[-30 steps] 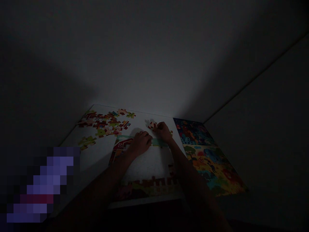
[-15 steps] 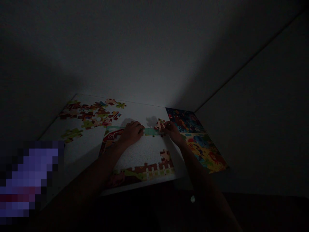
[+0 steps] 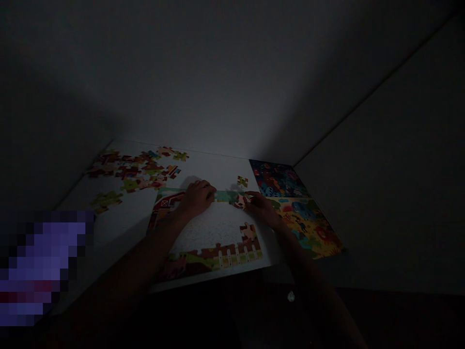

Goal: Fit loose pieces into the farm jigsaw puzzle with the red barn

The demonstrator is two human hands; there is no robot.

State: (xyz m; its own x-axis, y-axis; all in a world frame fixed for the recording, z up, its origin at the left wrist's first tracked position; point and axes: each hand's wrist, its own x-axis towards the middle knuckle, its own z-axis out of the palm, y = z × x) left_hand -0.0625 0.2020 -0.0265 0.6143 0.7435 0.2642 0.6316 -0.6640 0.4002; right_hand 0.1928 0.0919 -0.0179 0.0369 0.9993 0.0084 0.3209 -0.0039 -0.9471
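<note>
A flat, knobbed puzzle piece in cream and reddish brown (image 3: 240,200) is held by the right hand (image 3: 263,208), whose grip is narrow, pinched at the piece's right edge. The piece is held at the right end of a teal-green puzzle strip (image 3: 222,196); whether it is pressed down or held just above cannot be told. The left hand (image 3: 198,198) is laid palm down over the same strip, its fingers bent; whether anything is held in its grip cannot be told, since the fingertips are partly hidden.

By the strip, the far side of a partly joined puzzle border is formed. Its left side is marked by a red barn picture (image 3: 172,199), its near side by a row of white fence pickets (image 3: 236,256), and at the right a brown-and-pink section (image 3: 249,232) is seen. A single green puzzle piece (image 3: 242,182) is left beyond the right hand on the white desk (image 3: 214,167). Many loose, multicoloured pieces (image 3: 136,167) are spread at the far left. At the right, a dark-blue picture (image 3: 278,179) and a yellow animal picture (image 3: 308,223) are laid edge to edge.
</note>
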